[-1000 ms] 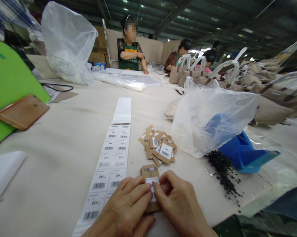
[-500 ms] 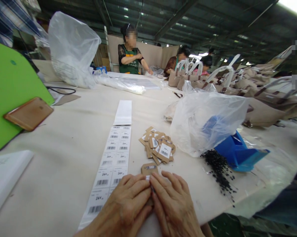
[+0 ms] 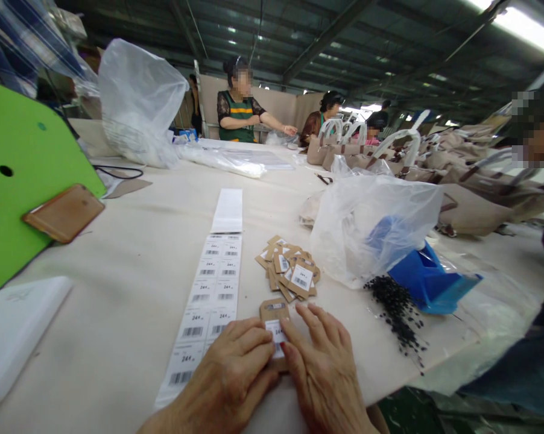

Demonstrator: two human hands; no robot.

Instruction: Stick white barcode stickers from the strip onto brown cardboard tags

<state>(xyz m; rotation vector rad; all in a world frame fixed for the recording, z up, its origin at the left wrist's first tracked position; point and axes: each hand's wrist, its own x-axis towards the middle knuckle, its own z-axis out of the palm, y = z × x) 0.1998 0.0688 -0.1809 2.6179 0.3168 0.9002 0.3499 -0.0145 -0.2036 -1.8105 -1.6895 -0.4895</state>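
Observation:
A brown card tag [image 3: 274,310] lies on the table at the front, with a white price sticker [image 3: 275,330] on it. My left hand [image 3: 236,367] rests at the tag's left edge, its fingers pressed together on the tag. My right hand [image 3: 322,364] lies over the right side, fingers apart, fingertips touching the sticker. Left of my hands runs a strip of white barcode labels [image 3: 206,297]. Beyond the tag sits a loose pile of brown tags [image 3: 303,276], the top one bearing a white sticker.
A clear plastic bag [image 3: 371,223], a blue box [image 3: 428,280] and black strings [image 3: 396,313] are at the right. A phone [image 3: 66,213] leans on a green board [image 3: 23,175] at the left. Beige handbags [image 3: 475,199] and several people are behind.
My right hand's fingers have spread and shifted off the tag's middle, showing more of the sticker. A person across the table has stretched an arm to the right. The view has shifted slightly.

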